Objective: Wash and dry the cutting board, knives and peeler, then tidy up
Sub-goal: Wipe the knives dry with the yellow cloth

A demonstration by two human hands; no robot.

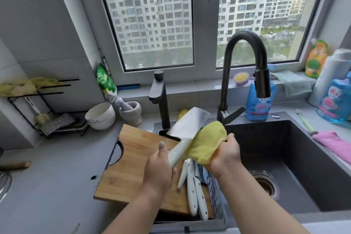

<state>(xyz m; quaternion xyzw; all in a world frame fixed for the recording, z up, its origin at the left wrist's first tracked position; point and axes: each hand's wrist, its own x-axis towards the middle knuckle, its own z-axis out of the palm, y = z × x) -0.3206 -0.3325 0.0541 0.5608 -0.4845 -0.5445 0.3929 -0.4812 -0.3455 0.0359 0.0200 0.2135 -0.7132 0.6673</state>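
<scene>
Holding the big knife [187, 126] by its white handle in my left hand [159, 169], blade pointing to one o'clock over the cutting board [133, 159], my right hand [224, 156] squeezes the soft yellow cloth [207, 142] on the wet, slippery, sharp blade.

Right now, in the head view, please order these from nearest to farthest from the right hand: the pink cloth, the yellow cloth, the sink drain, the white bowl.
1. Yellow cloth: gripped in the right hand itself.
2. Sink drain: just below and to the right, in the basin.
3. Pink cloth: on the sink's right edge.
4. White bowl: far left, on the counter.
</scene>
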